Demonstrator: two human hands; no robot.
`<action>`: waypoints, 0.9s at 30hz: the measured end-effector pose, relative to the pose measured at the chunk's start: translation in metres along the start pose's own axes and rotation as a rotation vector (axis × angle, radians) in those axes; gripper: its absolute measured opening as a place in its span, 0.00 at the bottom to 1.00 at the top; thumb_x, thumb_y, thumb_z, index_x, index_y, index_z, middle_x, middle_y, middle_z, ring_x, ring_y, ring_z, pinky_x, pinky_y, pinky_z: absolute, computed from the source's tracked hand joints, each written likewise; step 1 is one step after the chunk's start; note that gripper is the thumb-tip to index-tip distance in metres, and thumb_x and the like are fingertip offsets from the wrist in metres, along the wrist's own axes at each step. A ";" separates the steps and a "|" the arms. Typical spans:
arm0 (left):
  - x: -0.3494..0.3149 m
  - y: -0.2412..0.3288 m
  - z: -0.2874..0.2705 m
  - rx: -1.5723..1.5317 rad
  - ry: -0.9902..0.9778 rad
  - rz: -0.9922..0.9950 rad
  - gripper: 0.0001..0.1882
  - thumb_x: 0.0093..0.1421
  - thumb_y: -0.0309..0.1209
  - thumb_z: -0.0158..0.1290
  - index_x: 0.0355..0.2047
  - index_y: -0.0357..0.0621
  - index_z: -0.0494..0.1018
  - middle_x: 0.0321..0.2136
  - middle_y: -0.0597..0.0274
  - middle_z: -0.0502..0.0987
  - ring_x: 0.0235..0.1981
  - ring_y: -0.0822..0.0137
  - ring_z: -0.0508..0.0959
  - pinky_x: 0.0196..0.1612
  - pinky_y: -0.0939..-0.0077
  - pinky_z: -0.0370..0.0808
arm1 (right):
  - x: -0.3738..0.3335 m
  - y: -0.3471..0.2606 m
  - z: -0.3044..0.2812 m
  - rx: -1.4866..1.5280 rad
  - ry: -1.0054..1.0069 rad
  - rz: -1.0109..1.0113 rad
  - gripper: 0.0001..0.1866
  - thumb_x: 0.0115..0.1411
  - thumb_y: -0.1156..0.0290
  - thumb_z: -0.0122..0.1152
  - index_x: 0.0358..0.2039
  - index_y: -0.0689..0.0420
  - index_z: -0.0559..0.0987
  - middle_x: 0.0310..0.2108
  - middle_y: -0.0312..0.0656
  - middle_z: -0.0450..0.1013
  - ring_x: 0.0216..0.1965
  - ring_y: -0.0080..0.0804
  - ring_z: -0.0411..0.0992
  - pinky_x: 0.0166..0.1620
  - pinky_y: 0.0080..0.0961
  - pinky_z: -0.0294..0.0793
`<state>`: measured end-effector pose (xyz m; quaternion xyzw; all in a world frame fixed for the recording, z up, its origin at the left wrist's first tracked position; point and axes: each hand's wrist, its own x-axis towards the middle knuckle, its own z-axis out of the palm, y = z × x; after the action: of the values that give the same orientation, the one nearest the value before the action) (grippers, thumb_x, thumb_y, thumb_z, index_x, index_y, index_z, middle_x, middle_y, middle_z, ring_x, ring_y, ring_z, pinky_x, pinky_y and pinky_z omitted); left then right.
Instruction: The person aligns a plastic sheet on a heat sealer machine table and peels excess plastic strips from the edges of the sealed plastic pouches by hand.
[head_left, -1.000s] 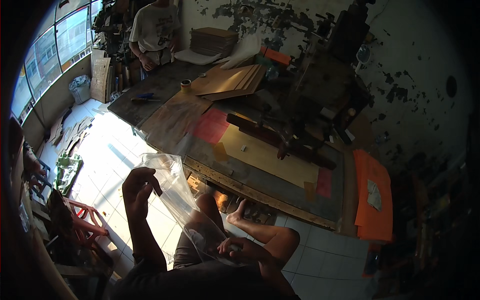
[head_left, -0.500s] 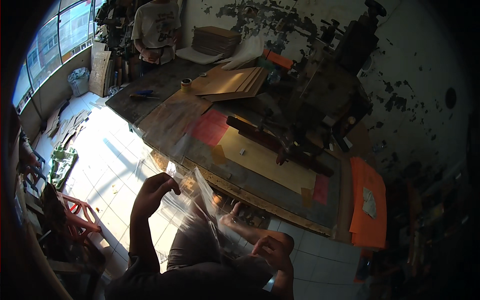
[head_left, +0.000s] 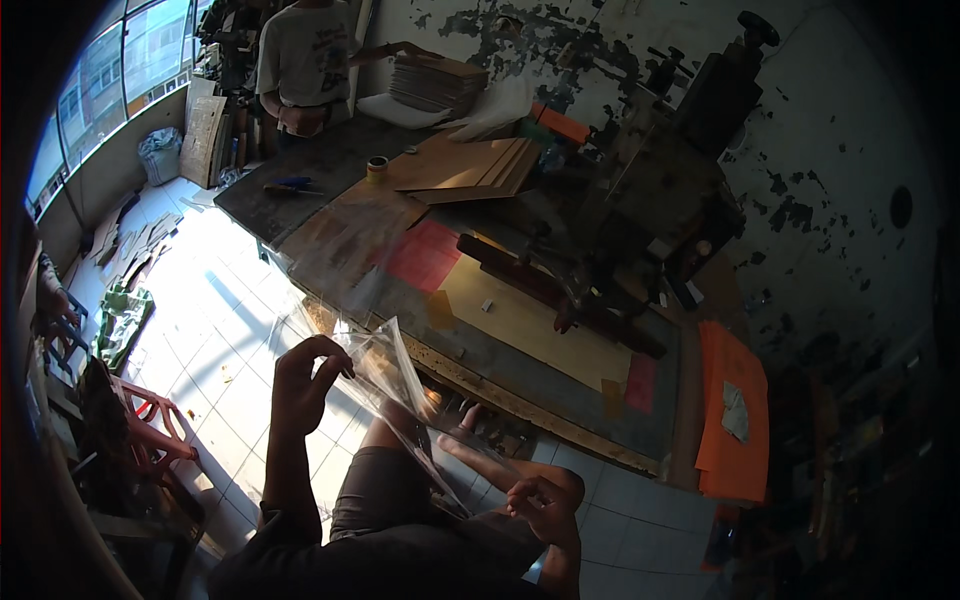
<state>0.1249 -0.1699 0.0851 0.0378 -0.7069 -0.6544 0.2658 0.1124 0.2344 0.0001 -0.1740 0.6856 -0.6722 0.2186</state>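
Note:
A thin, clear plastic sheet [head_left: 402, 372] hangs over my lap, creased and shiny where the light catches it. My left hand [head_left: 306, 382] is closed in a pinch at the sheet's left side, fingers bent downward. Over my right thigh, my right hand [head_left: 543, 510] curls with thumb and fingers together. A faint edge of the sheet runs toward it, though the grip itself is dark. Below the sheet are my bare knees and dark shorts [head_left: 385, 490].
Before me stands a worktable with a worn front edge [head_left: 520, 405]. A press machine [head_left: 640, 190] rises over a yellow board [head_left: 530, 320] taped there. Orange sheets [head_left: 733, 420] hang at the right. Cardboard [head_left: 470, 165] lies farther back. Another person [head_left: 305, 60] stands behind the table; a red stool [head_left: 150, 425] is left.
The sheet has spread and lifted slightly between my hands. My left hand has shifted a little up and right. The other person has reached an arm out to the cardboard stack.

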 end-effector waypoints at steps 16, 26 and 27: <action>-0.011 -0.015 0.001 0.842 0.750 0.692 0.12 0.46 0.34 0.70 0.27 0.44 0.81 0.43 0.56 0.71 0.47 0.56 0.70 0.50 0.57 0.67 | -0.001 0.002 0.011 -0.127 0.058 0.093 0.08 0.65 0.68 0.66 0.41 0.56 0.80 0.28 0.33 0.77 0.28 0.16 0.75 0.33 0.17 0.74; 0.000 -0.015 0.009 0.458 0.449 0.789 0.17 0.62 0.39 0.63 0.31 0.37 0.75 0.39 0.47 0.82 0.44 0.50 0.83 0.47 0.59 0.80 | 0.003 0.012 0.003 -0.250 0.015 0.097 0.11 0.65 0.64 0.67 0.43 0.56 0.81 0.21 0.28 0.69 0.23 0.12 0.66 0.29 0.15 0.65; -0.001 -0.014 0.010 0.463 0.461 0.789 0.18 0.62 0.41 0.63 0.31 0.37 0.74 0.38 0.47 0.82 0.44 0.50 0.83 0.47 0.59 0.80 | 0.004 0.010 0.004 -0.245 0.018 0.112 0.11 0.65 0.64 0.67 0.43 0.56 0.81 0.21 0.28 0.69 0.23 0.12 0.66 0.29 0.15 0.65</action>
<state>0.1176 -0.1622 0.0711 -0.0308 -0.7168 -0.3053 0.6261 0.1116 0.2293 -0.0099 -0.1547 0.7731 -0.5718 0.2267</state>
